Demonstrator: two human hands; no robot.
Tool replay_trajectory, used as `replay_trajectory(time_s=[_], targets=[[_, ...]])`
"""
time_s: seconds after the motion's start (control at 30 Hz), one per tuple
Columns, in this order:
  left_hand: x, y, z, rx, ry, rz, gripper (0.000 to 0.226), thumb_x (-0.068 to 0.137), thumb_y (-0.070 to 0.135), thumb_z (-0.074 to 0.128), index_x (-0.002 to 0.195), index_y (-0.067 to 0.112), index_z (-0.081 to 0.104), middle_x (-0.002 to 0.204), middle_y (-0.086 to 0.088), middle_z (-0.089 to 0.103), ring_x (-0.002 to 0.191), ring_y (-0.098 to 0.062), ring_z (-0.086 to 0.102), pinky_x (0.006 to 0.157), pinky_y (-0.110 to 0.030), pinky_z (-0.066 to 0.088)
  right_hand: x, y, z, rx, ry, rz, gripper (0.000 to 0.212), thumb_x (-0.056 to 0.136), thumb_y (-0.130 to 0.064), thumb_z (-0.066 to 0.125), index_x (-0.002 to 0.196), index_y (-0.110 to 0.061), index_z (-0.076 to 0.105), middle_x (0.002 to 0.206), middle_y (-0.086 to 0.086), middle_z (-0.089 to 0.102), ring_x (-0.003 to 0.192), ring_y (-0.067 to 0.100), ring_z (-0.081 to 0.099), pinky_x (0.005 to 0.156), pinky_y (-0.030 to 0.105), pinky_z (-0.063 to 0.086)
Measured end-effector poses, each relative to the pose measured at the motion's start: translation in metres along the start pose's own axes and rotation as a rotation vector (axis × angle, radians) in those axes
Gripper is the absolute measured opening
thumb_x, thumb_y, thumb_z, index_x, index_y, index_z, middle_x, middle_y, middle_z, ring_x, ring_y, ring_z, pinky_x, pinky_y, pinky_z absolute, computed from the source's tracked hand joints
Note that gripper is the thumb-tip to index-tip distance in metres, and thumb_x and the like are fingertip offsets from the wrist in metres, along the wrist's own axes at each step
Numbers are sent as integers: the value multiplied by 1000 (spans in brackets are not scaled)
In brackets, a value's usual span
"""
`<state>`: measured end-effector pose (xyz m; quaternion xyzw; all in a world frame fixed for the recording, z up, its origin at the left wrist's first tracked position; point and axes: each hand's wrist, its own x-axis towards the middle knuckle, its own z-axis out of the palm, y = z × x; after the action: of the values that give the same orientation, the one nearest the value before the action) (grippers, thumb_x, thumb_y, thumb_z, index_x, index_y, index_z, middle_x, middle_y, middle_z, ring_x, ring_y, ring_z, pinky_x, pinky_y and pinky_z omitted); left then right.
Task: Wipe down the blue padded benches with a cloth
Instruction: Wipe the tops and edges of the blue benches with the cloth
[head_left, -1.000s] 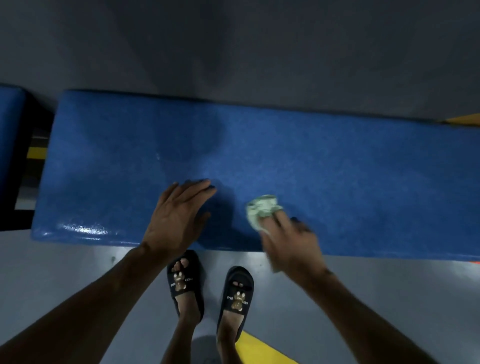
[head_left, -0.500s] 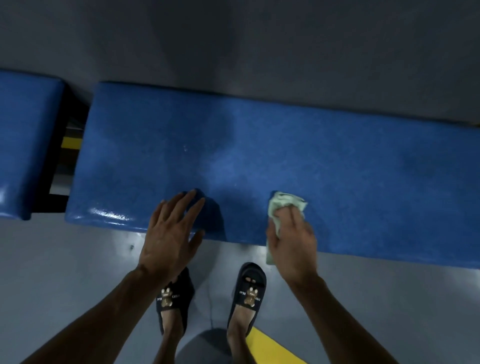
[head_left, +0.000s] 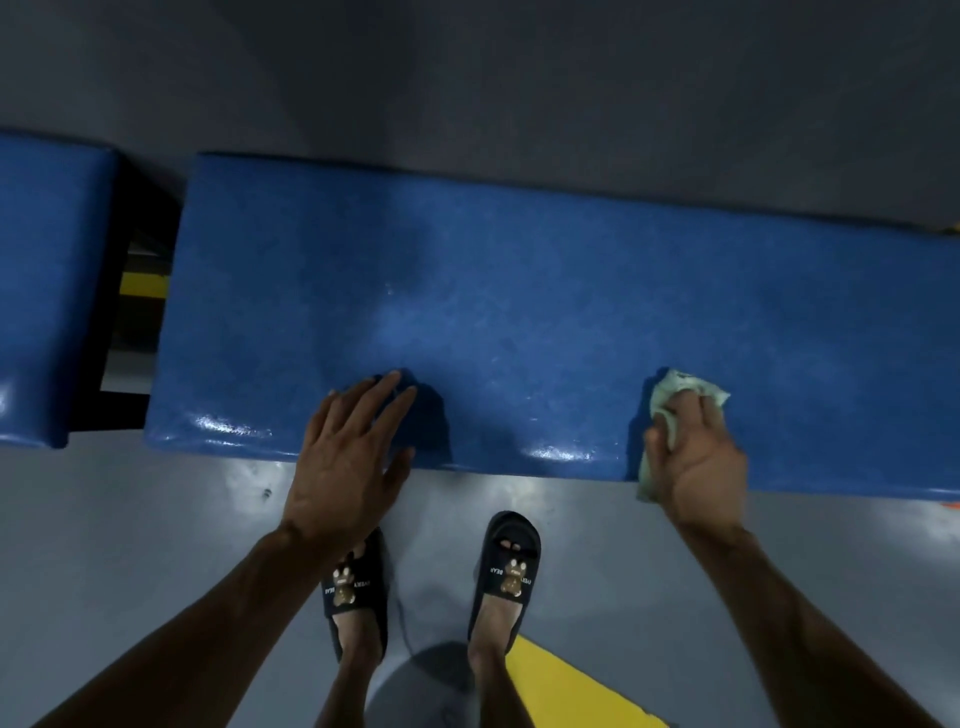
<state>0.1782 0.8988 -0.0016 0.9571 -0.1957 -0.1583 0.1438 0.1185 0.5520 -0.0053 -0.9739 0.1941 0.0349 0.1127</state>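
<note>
A long blue padded bench (head_left: 519, 270) runs across the view in front of me. My left hand (head_left: 348, 457) rests flat on its near edge, fingers straight and spread. My right hand (head_left: 696, 457) grips a crumpled pale green cloth (head_left: 680, 387) and presses it on the bench's near edge, further right. Part of the cloth hangs over the front edge below my palm. A second blue bench (head_left: 47, 291) shows at the far left, separated by a dark gap.
Grey floor (head_left: 156, 545) lies below the benches and a grey wall behind them. My feet in black slippers (head_left: 506, 566) stand close to the bench. A yellow floor marking (head_left: 566, 686) lies at the bottom right, and another yellow strip (head_left: 143, 283) in the gap.
My right hand has slid the cloth to the right along the bench's near edge, well away from my left hand. The view has shifted, showing more of the left bench.
</note>
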Motion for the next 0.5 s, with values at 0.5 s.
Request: replay_trajectory(time_s=[0.5], targets=[[-11, -26, -11, -59, -3, 22, 60, 94, 45, 38, 149, 20, 42, 157, -2, 38, 144, -27, 34, 120, -50, 21, -19, -31, 0, 141, -38, 32, 47, 90, -46, 55, 124, -15, 47, 109, 14, 63, 86, 38, 65, 74, 41, 52]])
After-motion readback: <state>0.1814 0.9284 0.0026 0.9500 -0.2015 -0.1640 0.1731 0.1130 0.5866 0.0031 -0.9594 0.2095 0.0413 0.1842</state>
